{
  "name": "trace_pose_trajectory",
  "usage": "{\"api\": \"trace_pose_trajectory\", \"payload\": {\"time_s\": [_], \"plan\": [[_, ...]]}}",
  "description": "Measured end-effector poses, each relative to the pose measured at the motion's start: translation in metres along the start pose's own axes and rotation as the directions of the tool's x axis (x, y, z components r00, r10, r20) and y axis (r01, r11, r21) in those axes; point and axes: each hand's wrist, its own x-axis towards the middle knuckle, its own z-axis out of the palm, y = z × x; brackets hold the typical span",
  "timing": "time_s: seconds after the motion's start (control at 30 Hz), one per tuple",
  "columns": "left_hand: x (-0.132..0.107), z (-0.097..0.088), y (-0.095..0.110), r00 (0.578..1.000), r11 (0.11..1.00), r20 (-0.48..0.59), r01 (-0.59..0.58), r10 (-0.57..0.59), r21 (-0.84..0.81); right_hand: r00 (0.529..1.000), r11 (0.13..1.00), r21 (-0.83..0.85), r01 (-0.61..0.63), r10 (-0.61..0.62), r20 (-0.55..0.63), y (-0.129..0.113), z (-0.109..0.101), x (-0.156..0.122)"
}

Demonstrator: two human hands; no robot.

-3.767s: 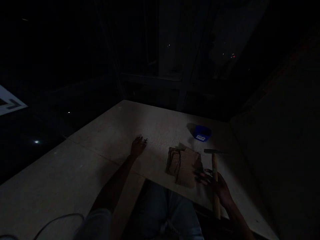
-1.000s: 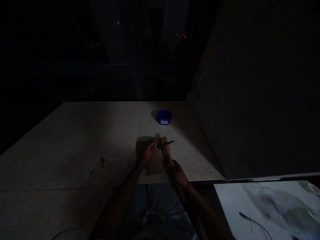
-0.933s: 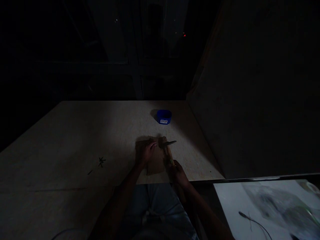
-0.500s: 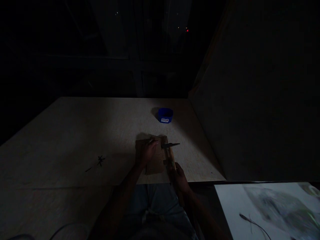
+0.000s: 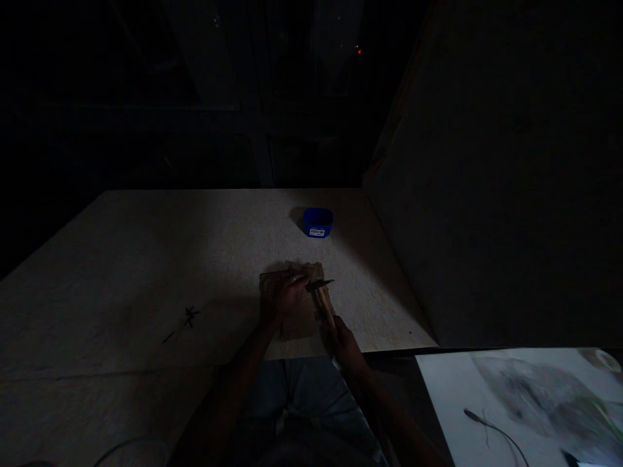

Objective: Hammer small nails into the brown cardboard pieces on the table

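The scene is very dark. My right hand is closed round the wooden handle of a hammer, whose metal head sits just above a brown cardboard piece lying near the board's front edge. My left hand rests on the cardboard, its fingers pinched together right next to the hammer head; what they pinch is too small to make out. A ring glints on one finger.
A blue plastic tub stands on the pale board behind the cardboard. Several small dark nails lie at the left. An upright panel walls the right side. A white sheet with a cable lies at lower right.
The hammer head has dropped and drawn closer to my left fingertips than half a second ago. Earlier still, my left hand was by the nails at the left and has since come to the cardboard.
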Motion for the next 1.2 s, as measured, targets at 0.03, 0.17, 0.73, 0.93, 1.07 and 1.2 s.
{"api": "trace_pose_trajectory", "payload": {"time_s": [0.03, 0.17, 0.73, 0.93, 1.07, 1.2], "plan": [[0.000, 0.000, 0.000, 1.000, 1.000, 0.017, -0.017, 0.017, -0.009, 1.000, 1.000, -0.015, -0.012, 0.012, -0.001, 0.002, 0.000, 0.000], [0.002, -0.001, 0.002, 0.999, 0.998, 0.039, -0.035, 0.036, -0.044, 1.000, 1.000, -0.005, -0.013, 0.013, -0.024, 0.003, 0.001, 0.001], [0.002, 0.014, -0.006, 0.980, 0.933, -0.068, 0.155, -0.186, -0.324, 0.998, 0.994, 0.101, 0.037, -0.031, -0.054, -0.009, -0.002, 0.005], [0.001, 0.014, -0.007, 0.966, 0.903, -0.064, 0.211, -0.252, -0.375, 0.997, 0.979, 0.197, -0.052, 0.061, -0.044, -0.020, -0.005, 0.003], [0.001, 0.012, -0.006, 0.951, 0.877, -0.076, 0.244, -0.301, -0.415, 0.990, 0.973, 0.219, -0.078, 0.101, -0.095, -0.015, -0.008, 0.007], [0.007, 0.003, -0.004, 0.933, 0.832, -0.088, 0.266, -0.349, -0.487, 0.981, 0.967, 0.245, -0.075, 0.116, -0.157, -0.010, -0.011, 0.010]]}}
